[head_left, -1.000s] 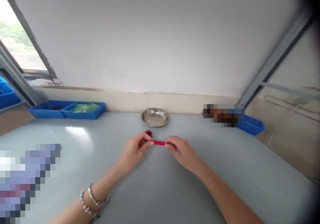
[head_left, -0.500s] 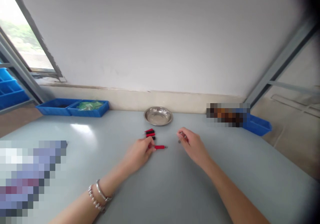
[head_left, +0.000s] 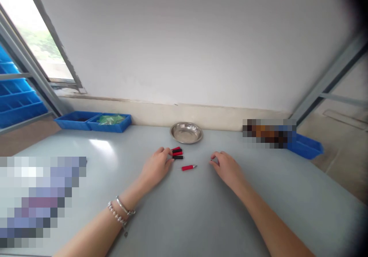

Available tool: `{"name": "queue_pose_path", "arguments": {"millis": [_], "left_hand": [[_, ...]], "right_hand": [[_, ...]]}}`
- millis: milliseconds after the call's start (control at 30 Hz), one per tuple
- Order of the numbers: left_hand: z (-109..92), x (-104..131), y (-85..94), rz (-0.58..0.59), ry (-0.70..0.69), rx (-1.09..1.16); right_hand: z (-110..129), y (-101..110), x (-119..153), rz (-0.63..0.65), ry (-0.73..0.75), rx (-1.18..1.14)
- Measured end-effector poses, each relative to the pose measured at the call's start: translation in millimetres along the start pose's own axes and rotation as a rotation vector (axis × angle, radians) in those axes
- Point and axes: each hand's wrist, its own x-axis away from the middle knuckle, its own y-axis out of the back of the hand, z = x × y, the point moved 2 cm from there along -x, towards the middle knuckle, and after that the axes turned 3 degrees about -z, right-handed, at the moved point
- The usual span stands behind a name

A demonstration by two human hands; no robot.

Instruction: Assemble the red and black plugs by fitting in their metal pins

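Note:
My left hand [head_left: 156,167] rests at the left end of a small pile, its thumb and fingertips apart around the ends of the pieces. The pile holds red and black pen barrels, with a black pen barrel [head_left: 178,157] nearest to me. In front of it, a short red pen barrel [head_left: 188,167] with a pointed metal tip lies loose on the table. To the right, my right hand [head_left: 228,169] is closed in a pinch above the tabletop. Only a tiny dark bit shows at its fingertips, too small to name.
A round steel dish [head_left: 186,133] stands behind the pile near the wall. Two blue bins [head_left: 115,127] are at the back left, one with green bags [head_left: 110,119]. Another blue bin [head_left: 306,146] sits at the right edge beside a blurred-out object. A blurred item lies at the left.
My left hand has let go of the red pen barrel and moved up and left to the pile. The right hand stays in its pinch. The view has shifted slightly.

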Motion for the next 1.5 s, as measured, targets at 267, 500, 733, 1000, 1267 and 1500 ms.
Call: {"name": "queue_pose_path", "arguments": {"millis": [267,500,733,1000,1267,1500], "left_hand": [[6.5,-3.0,-7.2,0.019,0.017,0.002],[-0.9,-0.8,0.0,-0.011,-0.042,0.059],[-26.3,9.4,6.8,-0.048,-0.191,0.358],[-35.0,15.2,10.0,-0.008,-0.126,0.445],[-37.6,16.3,12.8,-0.004,-0.106,0.433],[-37.0,16.0,12.6,-0.003,-0.105,0.418]], "right_hand": [[-0.2,-3.2,1.1,0.003,0.042,-0.002],[3.1,2.1,-1.8,-0.091,0.079,-0.267],[22.3,10.0,2.6,-0.005,-0.008,-0.963],[29.7,11.7,6.9,0.007,-0.04,-1.054],[29.3,15.3,8.5,-0.01,-0.038,-1.062],[30.0,15.1,7.7,-0.009,0.025,-0.986]]}}
